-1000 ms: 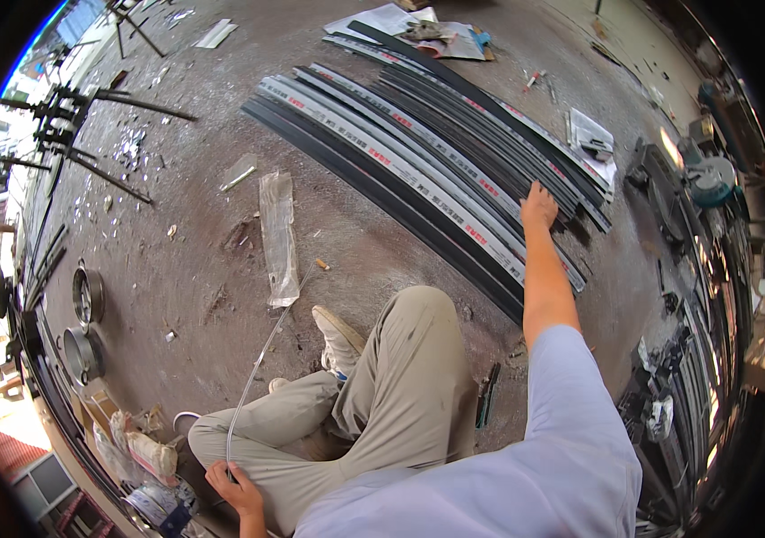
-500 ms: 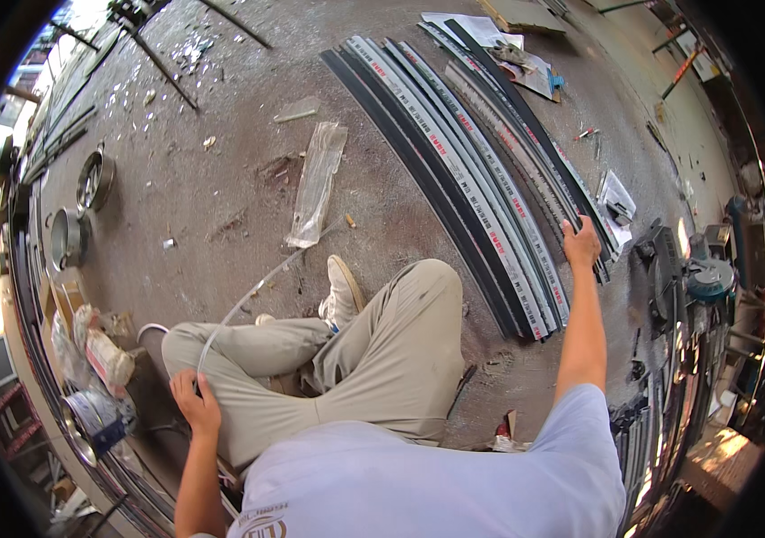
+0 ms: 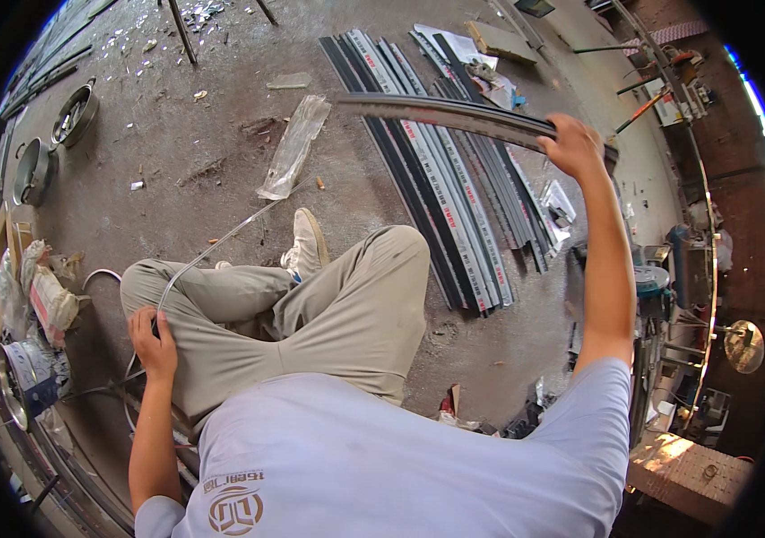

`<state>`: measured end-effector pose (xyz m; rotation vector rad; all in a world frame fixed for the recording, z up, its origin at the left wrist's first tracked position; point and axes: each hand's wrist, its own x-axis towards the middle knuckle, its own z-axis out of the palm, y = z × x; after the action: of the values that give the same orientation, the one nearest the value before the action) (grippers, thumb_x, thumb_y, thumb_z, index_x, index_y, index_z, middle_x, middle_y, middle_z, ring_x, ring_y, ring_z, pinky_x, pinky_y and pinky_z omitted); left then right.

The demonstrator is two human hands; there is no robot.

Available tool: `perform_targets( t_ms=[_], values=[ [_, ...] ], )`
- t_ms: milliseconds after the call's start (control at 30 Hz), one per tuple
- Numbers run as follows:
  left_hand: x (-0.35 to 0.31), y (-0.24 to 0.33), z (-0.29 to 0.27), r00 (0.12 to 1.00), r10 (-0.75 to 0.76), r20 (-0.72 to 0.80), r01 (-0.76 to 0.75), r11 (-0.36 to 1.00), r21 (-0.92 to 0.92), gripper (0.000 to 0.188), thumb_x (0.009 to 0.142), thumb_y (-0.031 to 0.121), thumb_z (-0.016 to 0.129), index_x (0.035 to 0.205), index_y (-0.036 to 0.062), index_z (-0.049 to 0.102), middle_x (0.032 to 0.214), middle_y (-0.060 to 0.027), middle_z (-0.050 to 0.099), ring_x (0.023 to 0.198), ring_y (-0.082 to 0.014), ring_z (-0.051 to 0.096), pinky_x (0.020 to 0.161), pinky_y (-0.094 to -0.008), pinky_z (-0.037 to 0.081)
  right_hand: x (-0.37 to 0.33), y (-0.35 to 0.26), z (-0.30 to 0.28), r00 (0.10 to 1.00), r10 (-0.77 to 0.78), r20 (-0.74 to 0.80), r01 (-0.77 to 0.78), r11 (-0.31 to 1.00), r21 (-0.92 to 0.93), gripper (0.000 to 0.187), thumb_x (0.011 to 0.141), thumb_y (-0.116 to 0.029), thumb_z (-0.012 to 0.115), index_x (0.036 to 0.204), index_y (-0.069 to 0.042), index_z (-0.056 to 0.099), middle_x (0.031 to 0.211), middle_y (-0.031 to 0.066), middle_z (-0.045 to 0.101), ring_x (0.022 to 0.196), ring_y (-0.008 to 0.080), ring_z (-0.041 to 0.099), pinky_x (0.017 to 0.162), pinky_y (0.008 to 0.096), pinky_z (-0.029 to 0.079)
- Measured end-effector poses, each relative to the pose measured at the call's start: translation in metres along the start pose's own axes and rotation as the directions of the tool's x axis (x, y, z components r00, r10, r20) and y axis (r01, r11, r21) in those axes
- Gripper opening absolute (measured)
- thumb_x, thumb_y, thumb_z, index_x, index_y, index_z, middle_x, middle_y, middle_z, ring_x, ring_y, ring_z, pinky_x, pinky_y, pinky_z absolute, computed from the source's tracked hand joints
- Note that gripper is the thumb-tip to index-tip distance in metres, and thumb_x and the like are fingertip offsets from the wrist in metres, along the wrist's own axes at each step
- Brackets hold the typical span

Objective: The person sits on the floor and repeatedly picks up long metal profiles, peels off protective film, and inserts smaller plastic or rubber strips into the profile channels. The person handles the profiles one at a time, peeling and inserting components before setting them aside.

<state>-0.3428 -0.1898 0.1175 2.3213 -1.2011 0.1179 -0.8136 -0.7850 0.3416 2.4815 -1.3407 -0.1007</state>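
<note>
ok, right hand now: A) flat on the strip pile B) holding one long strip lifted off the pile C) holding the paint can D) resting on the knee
B: the right hand grips a long dark strip raised clear above the pile on the floor.

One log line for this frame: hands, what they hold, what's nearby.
right hand: raised, gripping long metal strip | left hand: on thin metal band | stack of metal strips: on floor | person: seated cross-legged
</note>
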Motion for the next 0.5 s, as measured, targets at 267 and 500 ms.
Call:
perform_targets(
  t_ms=[267, 500],
  values=[
    [-0.008, -0.018, 0.004, 0.996, -0.031, -0.078, 0.023, 0.995, -0.094, 0.011, 0.098, 0.011, 0.065, 0.098, 0.0004, 0.063, 0.105, -0.0153, 0.067, 0.103, -0.0366, 0.060, 0.094, -0.0442, 0.047, 0.060, -0.109, -0.099, 0.954, -0.196, 0.228, 0.259, 0.920, -0.293, 0.036, 0.084, -0.032, 0.079, 0.111, -0.009, 0.074, 0.112, 0.0154, 0.076, 0.109, 0.0348, 0.072, 0.093, 0.0460, 0.057],
    [-0.007, -0.030, 0.006, 0.995, -0.087, -0.044, 0.075, 0.972, -0.224, 0.012, 0.099, 0.012, 0.064, 0.098, 0.0009, 0.064, 0.106, -0.0151, 0.068, 0.106, -0.0367, 0.060, 0.095, -0.0451, 0.046, 0.074, -0.147, -0.160, 0.943, -0.208, 0.260, 0.302, 0.864, -0.403, 0.035, 0.081, -0.029, 0.077, 0.109, -0.010, 0.075, 0.114, 0.0151, 0.075, 0.111, 0.0333, 0.072, 0.094, 0.0447, 0.057]
  ],
)
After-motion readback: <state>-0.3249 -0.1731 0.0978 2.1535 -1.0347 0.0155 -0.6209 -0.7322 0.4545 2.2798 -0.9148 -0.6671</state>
